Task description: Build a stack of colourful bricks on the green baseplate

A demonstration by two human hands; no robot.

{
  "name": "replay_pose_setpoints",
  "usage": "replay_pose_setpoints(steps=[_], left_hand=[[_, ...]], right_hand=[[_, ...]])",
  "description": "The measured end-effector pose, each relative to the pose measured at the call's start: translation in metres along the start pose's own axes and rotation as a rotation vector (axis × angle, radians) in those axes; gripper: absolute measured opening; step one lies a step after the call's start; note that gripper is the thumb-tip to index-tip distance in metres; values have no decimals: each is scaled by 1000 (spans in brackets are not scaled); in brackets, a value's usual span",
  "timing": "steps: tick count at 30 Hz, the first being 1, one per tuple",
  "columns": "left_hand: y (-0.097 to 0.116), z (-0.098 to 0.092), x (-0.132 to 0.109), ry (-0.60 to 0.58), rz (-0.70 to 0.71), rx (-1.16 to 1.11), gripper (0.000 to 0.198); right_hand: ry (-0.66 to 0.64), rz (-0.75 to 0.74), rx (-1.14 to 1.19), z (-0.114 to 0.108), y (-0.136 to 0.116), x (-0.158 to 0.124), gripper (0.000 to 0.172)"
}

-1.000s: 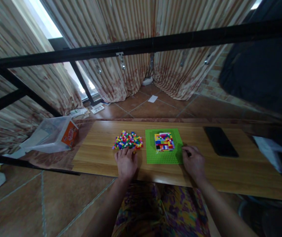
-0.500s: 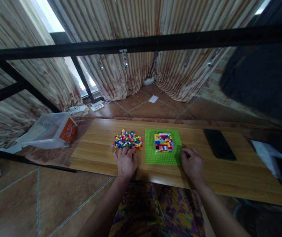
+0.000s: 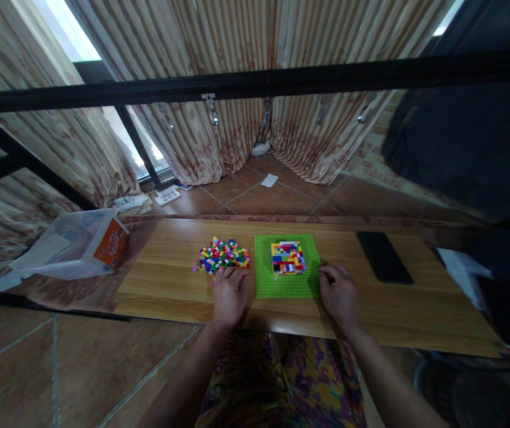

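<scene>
A loose heap of small multicoloured toy bricks [image 3: 222, 255] lies on the wooden board. My left hand [image 3: 230, 297] is at the heap's front right edge, fingers curled down and drawn together; whatever they pinch is too small to make out. To its right lies a green studded baseplate [image 3: 264, 285], bearing a low square block of multicoloured bricks [image 3: 287, 257] near its middle. My right hand [image 3: 339, 291] rests by the baseplate's right edge with thumb and fingertips closed. Anything between those fingertips is hidden.
A black phone [image 3: 384, 257] lies on the wooden board [image 3: 161, 291] at the right. A clear plastic box with an orange label [image 3: 111, 242] stands beyond the left end. A black metal bar [image 3: 246, 83] crosses in front of the curtains.
The view has shifted slightly, so the scene sits further left. Against the heap, my left hand has moved a little right. My right hand stays by the baseplate's edge.
</scene>
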State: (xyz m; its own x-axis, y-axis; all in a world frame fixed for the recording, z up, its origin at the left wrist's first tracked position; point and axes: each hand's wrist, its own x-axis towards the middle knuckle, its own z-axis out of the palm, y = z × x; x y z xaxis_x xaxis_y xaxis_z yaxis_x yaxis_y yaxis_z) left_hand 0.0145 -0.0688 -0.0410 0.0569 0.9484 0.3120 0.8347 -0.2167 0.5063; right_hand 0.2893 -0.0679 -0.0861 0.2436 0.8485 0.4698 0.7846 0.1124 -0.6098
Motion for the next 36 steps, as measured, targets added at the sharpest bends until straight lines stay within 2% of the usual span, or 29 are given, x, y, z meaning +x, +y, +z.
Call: replay_pose_setpoints(steps=[7,14,18,24,36], left_hand=[[25,11,22,-1,-10,-204,11],[48,31,53,-40,25,-228,13],[51,40,70,-41,-8,-241,12],[52,42,85,-53,-38,-261,13],[52,48,88,-63,-31,-277,11]], right_hand=[[-5,6,15,1,1,1,22],[-9,29,25,1,-2,2,21],[0,28,40,1,-3,2,22],[-2,44,50,1,-4,3,24],[7,40,42,2,-4,2,22]])
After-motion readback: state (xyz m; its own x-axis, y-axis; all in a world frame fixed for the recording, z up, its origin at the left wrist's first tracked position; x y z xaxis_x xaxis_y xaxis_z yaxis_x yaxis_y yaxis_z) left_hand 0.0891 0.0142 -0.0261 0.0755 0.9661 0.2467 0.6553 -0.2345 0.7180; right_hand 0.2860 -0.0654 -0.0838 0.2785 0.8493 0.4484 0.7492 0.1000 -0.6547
